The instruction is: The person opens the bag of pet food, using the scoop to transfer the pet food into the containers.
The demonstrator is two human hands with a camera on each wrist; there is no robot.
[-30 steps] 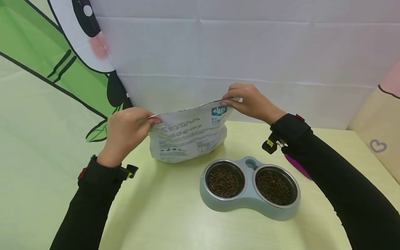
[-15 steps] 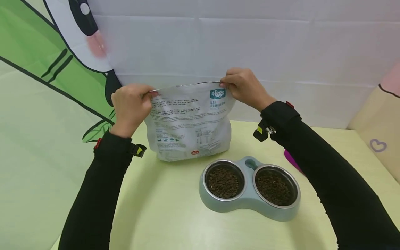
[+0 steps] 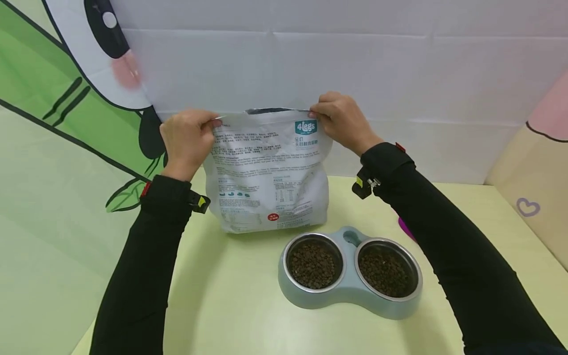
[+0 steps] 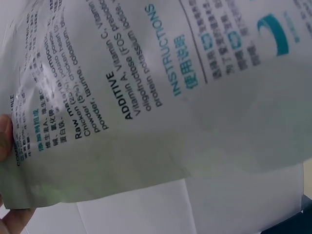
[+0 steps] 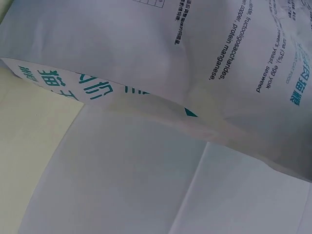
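A white pet food bag (image 3: 266, 172) with printed text and a teal "4legs" logo stands upright on the table, its mouth slightly parted at the top. My left hand (image 3: 188, 140) pinches the bag's upper left corner between thumb and fingers. At the upper right corner my right hand (image 3: 341, 121) does the same. In the left wrist view the printed bag (image 4: 146, 112) fills most of the picture, with fingertips (image 4: 5, 139) at its edge. Only the bag (image 5: 161, 58) shows in the right wrist view; the hand is hidden there.
In front of the bag sits a blue-green double bowl stand (image 3: 348, 296) with two metal bowls of brown kibble. A purple object (image 3: 406, 230) is partly covered by the right sleeve. Behind the table (image 3: 248, 296) hangs a white sheet (image 3: 275, 64) with cartoon prints.
Both hands have risen, lifting the bag's top edge. The bag has gone from slumped and tilted to upright, and its mouth now shows a small dark gap.
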